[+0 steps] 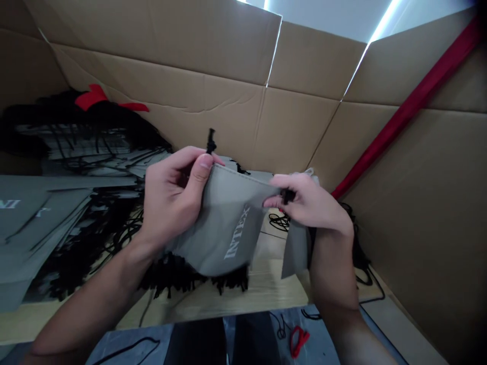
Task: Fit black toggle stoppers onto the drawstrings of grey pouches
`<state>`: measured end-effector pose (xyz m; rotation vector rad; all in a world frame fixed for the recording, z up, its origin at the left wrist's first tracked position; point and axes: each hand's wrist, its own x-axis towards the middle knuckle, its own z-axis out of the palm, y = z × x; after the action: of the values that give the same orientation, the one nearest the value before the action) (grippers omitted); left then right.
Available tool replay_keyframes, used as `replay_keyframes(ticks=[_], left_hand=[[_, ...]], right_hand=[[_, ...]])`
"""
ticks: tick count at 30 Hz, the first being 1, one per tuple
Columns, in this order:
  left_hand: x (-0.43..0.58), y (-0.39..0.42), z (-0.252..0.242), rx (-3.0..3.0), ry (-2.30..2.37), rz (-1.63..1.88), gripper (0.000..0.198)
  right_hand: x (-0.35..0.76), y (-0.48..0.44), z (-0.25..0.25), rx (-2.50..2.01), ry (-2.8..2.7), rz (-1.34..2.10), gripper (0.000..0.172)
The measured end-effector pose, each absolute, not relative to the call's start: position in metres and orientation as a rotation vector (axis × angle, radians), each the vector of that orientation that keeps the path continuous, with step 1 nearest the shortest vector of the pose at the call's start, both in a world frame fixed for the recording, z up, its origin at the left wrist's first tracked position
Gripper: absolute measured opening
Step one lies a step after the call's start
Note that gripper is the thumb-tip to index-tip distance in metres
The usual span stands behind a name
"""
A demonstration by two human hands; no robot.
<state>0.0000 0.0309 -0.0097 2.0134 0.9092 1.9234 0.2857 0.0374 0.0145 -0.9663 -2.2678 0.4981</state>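
Note:
A grey drawstring pouch [228, 213] with white "INTEX" lettering hangs between my two hands, its hemmed top edge stretched across. My left hand [175, 190] pinches the upper left corner between thumb and fingers. A knotted black cord end [211, 142] sticks up above that thumb. At the upper right corner, my right hand [310, 200] is closed on the pouch, with a bit of black cord [288, 195] showing between its fingers. Below the pouch, black cord ends [232, 281] of other pouches fringe the table.
Stacked grey pouches [23, 228] with black cords lie at the left, a red strip [93, 99] on the rear pile. Cardboard walls [213, 96] enclose the table [274, 284]. A dark red strap [411, 106] slants at right. Red cord [299, 340] lies below the table's front edge.

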Motion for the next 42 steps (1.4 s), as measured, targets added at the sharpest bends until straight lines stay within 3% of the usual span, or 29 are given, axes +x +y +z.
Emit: replay_keyframes(ticks=[4, 6, 9, 12, 19, 23, 27, 28, 31, 37, 39, 42], left_hand=[[-0.014, 0.036, -0.002, 2.019, 0.837, 1.441, 0.036], [-0.023, 0.036, 0.004, 2.119, 0.846, 1.167, 0.022], [-0.031, 0.034, 0.012, 2.142, 0.877, 1.21, 0.02], [-0.029, 0.036, 0.011, 2.077, 0.949, 1.245, 0.032], [-0.014, 0.069, -0.018, 2.054, 1.086, 0.766, 0.036], [-0.014, 0.085, -0.019, 1.97, 1.039, 0.851, 0.041], [-0.025, 0.083, -0.007, 1.857, 0.972, 0.841, 0.074], [-0.028, 0.08, -0.004, 1.846, 0.943, 0.825, 0.073], [-0.034, 0.073, 0.0, 1.922, 0.903, 0.92, 0.042], [-0.045, 0.067, 0.002, 1.998, 0.88, 1.164, 0.01], [-0.054, 0.062, 0.006, 2.171, 0.902, 1.266, 0.009], [-0.07, 0.05, 0.005, 2.518, 0.882, 1.307, 0.028]], right_hand=[[0.285, 0.047, 0.014, -0.997, -1.989, 0.438, 0.02], [0.286, 0.047, 0.016, -1.019, -1.916, 0.377, 0.023], [0.291, 0.041, 0.018, -1.137, -1.927, 0.282, 0.024], [0.292, 0.031, 0.02, -1.108, -1.912, 0.174, 0.025], [0.283, 0.031, 0.021, -0.89, -1.835, 0.17, 0.033], [0.288, 0.037, 0.016, -0.966, -1.721, 0.202, 0.031], [0.288, 0.039, 0.015, -0.962, -1.718, 0.121, 0.035], [0.286, 0.039, 0.014, -0.957, -1.736, 0.098, 0.035], [0.278, 0.039, 0.014, -0.921, -1.777, 0.07, 0.029], [0.274, 0.039, 0.01, -0.814, -1.809, 0.044, 0.012], [0.279, 0.041, 0.01, -0.738, -1.885, 0.005, 0.018], [0.284, 0.047, 0.008, -0.644, -2.098, 0.008, 0.04]])
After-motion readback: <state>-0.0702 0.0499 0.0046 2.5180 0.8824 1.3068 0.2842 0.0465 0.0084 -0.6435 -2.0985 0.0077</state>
